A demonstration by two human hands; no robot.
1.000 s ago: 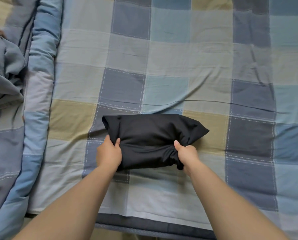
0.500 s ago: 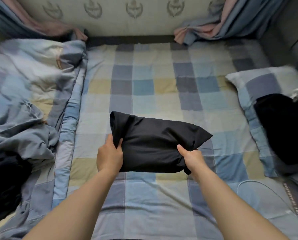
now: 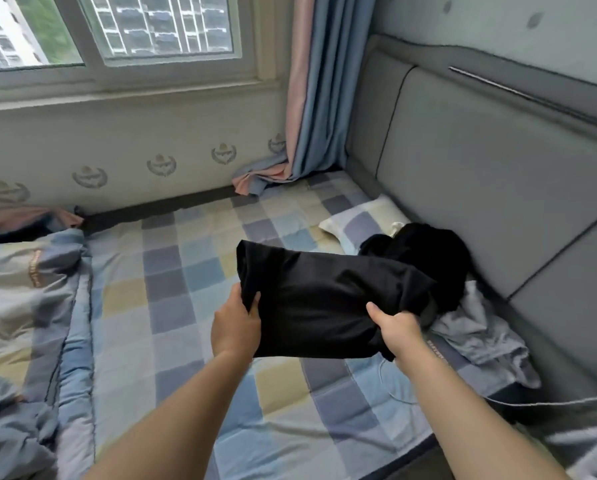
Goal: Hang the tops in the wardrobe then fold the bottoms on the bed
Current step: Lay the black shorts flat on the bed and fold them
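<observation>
left hand [image 3: 236, 327], right hand [image 3: 399, 329] pinch folded black garment [image 3: 319, 299] | soft matte rectangle | above checked bedsheet [image 3: 172, 306]

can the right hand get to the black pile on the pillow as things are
Probably not yet: the right hand is gripping the folded black garment, as is the left hand, and that bundle sits between it and the black pile.

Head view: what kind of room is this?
Most likely a home bedroom. A bed with a checked sheet, a matching pillow against a padded headboard, and a curtained window. Both hands hold a folded black garment above the bed.
</observation>
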